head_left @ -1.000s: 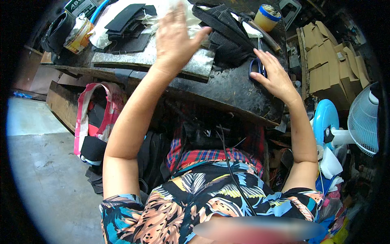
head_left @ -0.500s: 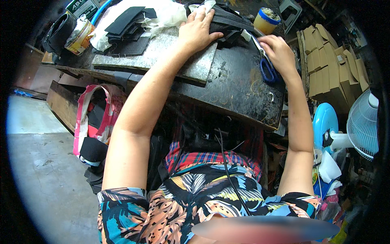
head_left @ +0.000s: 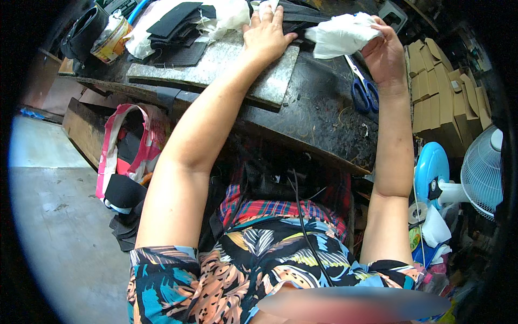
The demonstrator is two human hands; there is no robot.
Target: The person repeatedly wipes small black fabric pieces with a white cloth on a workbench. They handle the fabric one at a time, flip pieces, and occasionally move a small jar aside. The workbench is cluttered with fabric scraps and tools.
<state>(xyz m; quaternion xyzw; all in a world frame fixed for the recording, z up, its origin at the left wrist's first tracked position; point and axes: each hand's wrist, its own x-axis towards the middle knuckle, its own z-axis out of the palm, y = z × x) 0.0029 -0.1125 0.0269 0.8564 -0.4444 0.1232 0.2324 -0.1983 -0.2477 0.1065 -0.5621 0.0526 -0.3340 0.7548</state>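
Observation:
My left hand (head_left: 264,39) lies with fingers spread at the far side of the table, its fingertips on thin white material beside a strip of black fabric (head_left: 297,15). My right hand (head_left: 386,51) is raised at the table's right, fingers closed on the edge of a crumpled white sheet (head_left: 345,36); whether it is cloth or plastic I cannot tell. Below that hand lie scissors (head_left: 362,92) with dark blue handles. Left of my left hand, cut black fabric pieces (head_left: 175,27) are stacked on white material. A grey speckled board (head_left: 270,81) lies under my left forearm.
A printed tub (head_left: 111,43) and a black roll (head_left: 85,33) stand at the far left of the dark table (head_left: 318,121). Flat brown cartons (head_left: 448,92) and a blue-and-white fan (head_left: 480,173) are on the right. A pink-and-white bag (head_left: 143,135) hangs at left.
My right hand has risen from beside the scissors and now holds up the white sheet, which covers the yellow tub seen before. My left hand stays spread on the material.

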